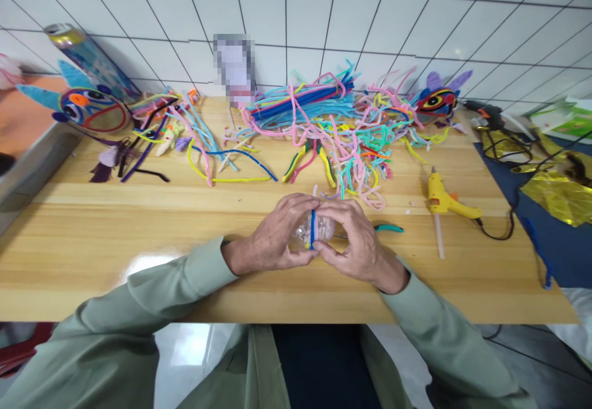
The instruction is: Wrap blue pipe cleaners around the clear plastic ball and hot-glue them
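My left hand (pixel 280 234) curls round the left side of a clear, rounded plastic piece (pixel 301 231) just above the table's front part. On its other side, my right hand (pixel 356 239) has thumb and fingers closed on the same piece. A blue pipe cleaner (pixel 312 230) runs as a band round its middle, between the two sets of fingertips. My fingers hide part of the plastic. Just right of my right hand lies a tool with a teal handle (pixel 389 228), its other end partly covered. Pliers with yellow-green handles (pixel 330 165) rest beyond my hands.
A tangled heap of pipe cleaners (pixel 300 107) lies along the tiled wall. Finished-looking fish figures stand at left (pixel 95 108) and right (pixel 436 102). A yellow glue gun (pixel 441 198) with a cord lies to the right. A tall can (pixel 95 63) leans at far left.
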The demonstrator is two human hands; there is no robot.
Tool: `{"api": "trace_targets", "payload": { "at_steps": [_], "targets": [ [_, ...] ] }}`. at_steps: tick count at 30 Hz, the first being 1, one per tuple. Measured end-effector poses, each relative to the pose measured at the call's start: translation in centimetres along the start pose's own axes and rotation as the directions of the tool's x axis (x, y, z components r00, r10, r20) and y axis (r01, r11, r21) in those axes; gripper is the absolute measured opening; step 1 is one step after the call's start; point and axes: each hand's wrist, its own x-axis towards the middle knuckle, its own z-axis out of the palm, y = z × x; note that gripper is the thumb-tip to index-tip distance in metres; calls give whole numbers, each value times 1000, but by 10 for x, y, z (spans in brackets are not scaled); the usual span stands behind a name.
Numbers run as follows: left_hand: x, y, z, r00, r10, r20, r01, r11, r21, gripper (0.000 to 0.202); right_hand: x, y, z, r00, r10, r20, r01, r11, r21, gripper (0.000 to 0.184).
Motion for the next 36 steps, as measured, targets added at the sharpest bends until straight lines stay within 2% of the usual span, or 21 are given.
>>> {"api": "trace_targets", "payload": {
  "at_steps": [8, 18, 23, 30, 36],
  "targets": [
    [2, 3, -1, 999, -33, 19, 33, 999, -16, 88, 3, 1, -5, 999, 5, 51, -5, 1000, 10, 37],
    [7, 4, -1, 1000, -2, -17, 3, 1000, 8, 80, 4, -2, 0, 999, 42, -5, -41, 999, 11, 34],
    [4, 4, 1, 1000, -9, -10, 9, 999, 34, 85, 3, 1, 2, 999, 22, -29, -22, 1000, 6, 35],
    [4, 4, 0, 1000, -31, -5, 31, 1000, -5, 80, 0, 7, 2, 998, 39, -45, -37, 999, 38, 38],
    [2, -2, 3, 999, -32, -10, 32, 999, -27, 78, 1, 10, 1, 997, 73, -28, -72, 997, 30, 27]
  ]
}}
